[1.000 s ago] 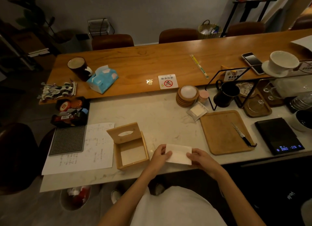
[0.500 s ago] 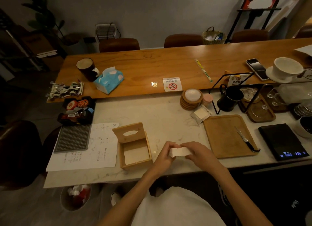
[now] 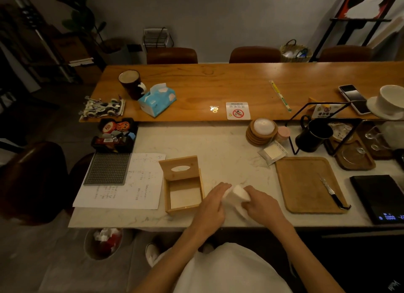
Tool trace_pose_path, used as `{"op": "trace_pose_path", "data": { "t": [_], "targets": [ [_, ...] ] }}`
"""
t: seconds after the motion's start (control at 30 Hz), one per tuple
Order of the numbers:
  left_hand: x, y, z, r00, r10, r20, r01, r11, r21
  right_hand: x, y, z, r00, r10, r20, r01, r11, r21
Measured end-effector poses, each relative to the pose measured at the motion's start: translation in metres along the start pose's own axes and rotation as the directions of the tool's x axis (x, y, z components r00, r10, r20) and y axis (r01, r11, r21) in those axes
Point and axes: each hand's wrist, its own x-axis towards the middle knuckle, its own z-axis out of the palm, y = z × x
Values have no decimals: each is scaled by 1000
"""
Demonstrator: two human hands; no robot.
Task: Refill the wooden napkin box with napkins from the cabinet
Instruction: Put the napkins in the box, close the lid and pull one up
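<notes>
Dim room here, with a pale marble counter (image 3: 218,152) running along the near side and a long wooden table (image 3: 218,84) butted up behind it. You're standing at the counter's front edge with both forearms reaching in from the bottom of the view, angled toward each other so the hands meet just right of center.

Your left hand (image 3: 211,202) is palm-down, fingers stretched forward and lying along the left side of a white stack of napkins (image 3: 239,195). Your right hand (image 3: 261,202) comes in from the other side, knuckles up, fingers curled over the stack's right end. So both hands are closed on the napkins, pinching them between them just above the counter. Can't tell how thick the stack is since your fingers cover most of it.

The wooden napkin box (image 3: 183,187) sits just left of your left hand, close but apart from it. Its lid with the oval slot is tipped up at the far side, and the inside shows a pale bottom. To the box's left there's a sheet of paper (image 3: 131,183) with a dark gridded mat (image 3: 107,168) on it. On your right is a wooden tray (image 3: 306,183) with a small knife (image 3: 331,193) lying on it.
</notes>
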Motion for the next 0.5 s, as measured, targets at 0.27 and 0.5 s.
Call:
{"op": "trace_pose_path", "data": {
  "t": [0.27,0.5],
  "targets": [
    [-18,-43,-64,638,-415,-649,347,907,-239,4,-3,-2,849,-125,513,-480,-588,651],
    [-18,-81,-82,787,-589,-183,392,707,-589,23,-62,5,839,-212,501,-541,-435,720]
  ]
}}
